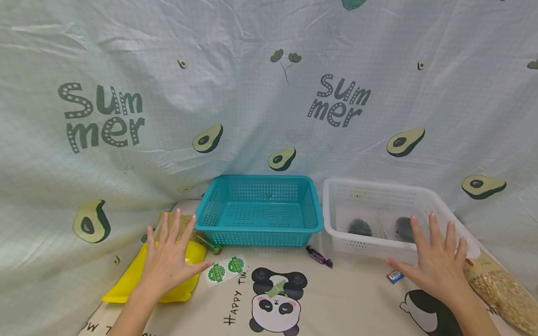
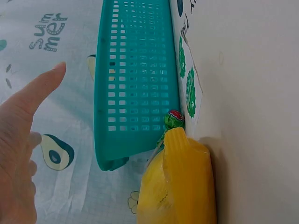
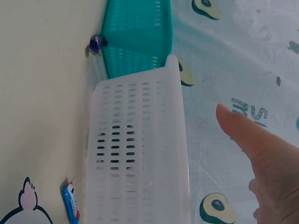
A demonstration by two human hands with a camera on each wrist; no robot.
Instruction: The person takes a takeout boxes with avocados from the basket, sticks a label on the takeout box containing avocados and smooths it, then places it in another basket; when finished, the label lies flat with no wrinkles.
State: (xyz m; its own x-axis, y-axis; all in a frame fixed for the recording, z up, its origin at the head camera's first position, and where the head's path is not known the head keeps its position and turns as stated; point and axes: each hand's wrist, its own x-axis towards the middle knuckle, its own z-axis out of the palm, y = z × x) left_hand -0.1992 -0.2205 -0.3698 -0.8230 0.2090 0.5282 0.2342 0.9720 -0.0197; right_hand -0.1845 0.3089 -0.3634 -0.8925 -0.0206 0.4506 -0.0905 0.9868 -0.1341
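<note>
In the head view my left hand (image 1: pixel 168 263) is spread with straight fingers above a yellow packet (image 1: pixel 126 284), holding nothing. My right hand (image 1: pixel 439 268) is likewise spread, in front of a white basket (image 1: pixel 336 233) with two dark rounded objects (image 1: pixel 359 227) inside. Between the hands stands a teal basket (image 1: pixel 260 238) with a bare bottom. A green-wrapped lollipop (image 2: pixel 174 119) lies between the yellow packet and the teal basket. A small blue wrapped candy (image 1: pixel 395 276) lies left of my right hand, and a purple wrapped candy (image 1: pixel 319 256) sits before the gap between the baskets.
Two round green stickers (image 1: pixel 226 268) on a white sheet lie before the teal basket. A clear bag of pale grains (image 1: pixel 502 289) lies at the right edge. Behind everything hangs a sheet (image 1: pixel 252 93) printed with avocados. The table covering (image 1: pixel 336 303) has panda drawings.
</note>
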